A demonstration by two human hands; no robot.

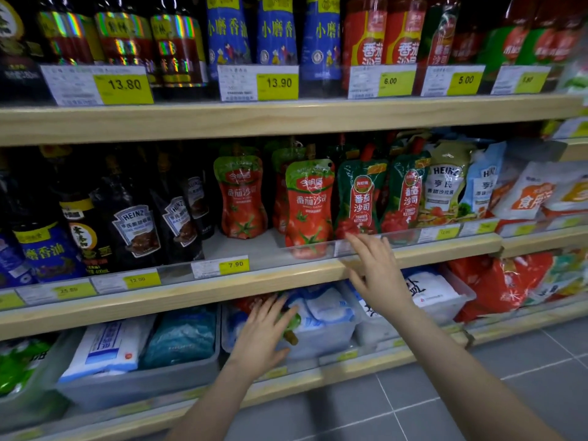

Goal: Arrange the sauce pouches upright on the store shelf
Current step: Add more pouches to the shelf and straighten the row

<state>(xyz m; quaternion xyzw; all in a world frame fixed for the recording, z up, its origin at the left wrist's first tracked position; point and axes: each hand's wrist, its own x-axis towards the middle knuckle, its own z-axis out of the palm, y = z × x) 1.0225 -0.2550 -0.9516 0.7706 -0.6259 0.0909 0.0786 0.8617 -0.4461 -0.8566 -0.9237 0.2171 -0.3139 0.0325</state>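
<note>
Glossy red-and-green tomato sauce pouches point(309, 206) stand on the middle wooden shelf point(254, 281); soft, probably slippery, best pinched at the waist. Right hand point(377, 268) and left hand point(264, 335) are spread, empty.

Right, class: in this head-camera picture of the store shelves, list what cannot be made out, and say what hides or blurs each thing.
1. Item under the left hand: only green and brown bits show in the head view; fingers cover the rest.
2. Pouches behind the front red tomato pouch: hidden by the front row.
3. Small print on the white price labels: too small and blurred.
4. Top-shelf bottles: caps cut off by the upper edge.
5. Bags at far right: blurred.
</note>
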